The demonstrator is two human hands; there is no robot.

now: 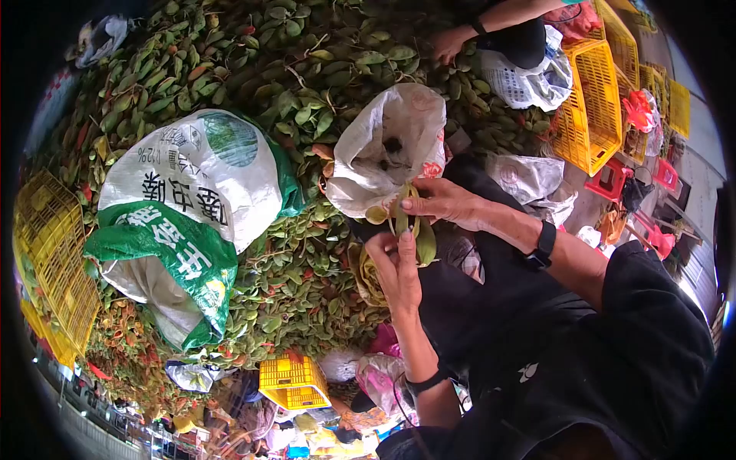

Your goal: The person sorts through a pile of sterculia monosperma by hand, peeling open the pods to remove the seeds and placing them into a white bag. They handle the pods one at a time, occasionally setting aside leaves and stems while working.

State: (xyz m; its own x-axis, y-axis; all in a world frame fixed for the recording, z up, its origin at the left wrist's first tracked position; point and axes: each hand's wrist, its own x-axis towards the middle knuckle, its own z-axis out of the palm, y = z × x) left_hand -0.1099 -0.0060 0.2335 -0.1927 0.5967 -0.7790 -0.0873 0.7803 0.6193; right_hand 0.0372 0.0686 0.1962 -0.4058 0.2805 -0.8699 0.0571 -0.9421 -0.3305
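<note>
Several long, yellow-green leaf-like pieces [424,244] are between my two hands, in front of my dark-clothed lap. My right hand [441,203], with a black watch on the wrist, pinches them near their upper end. From below, my left hand [395,268] closes its thumb and fingers around the lower part. Whether they are leaves or pods I cannot tell. Just beyond the fingers stands an open white woven sack [360,157], its mouth facing me and some dark bits inside. A round yellow-green piece [376,215] shows by the sack's rim.
A wide heap of green leaf-like pieces [299,69] spreads around me. On it lies a large white and green printed sack [207,169]. Yellow crates stand at the left [57,261], bottom [295,382] and upper right [594,103]. Another person's hand [454,42] reaches into the heap.
</note>
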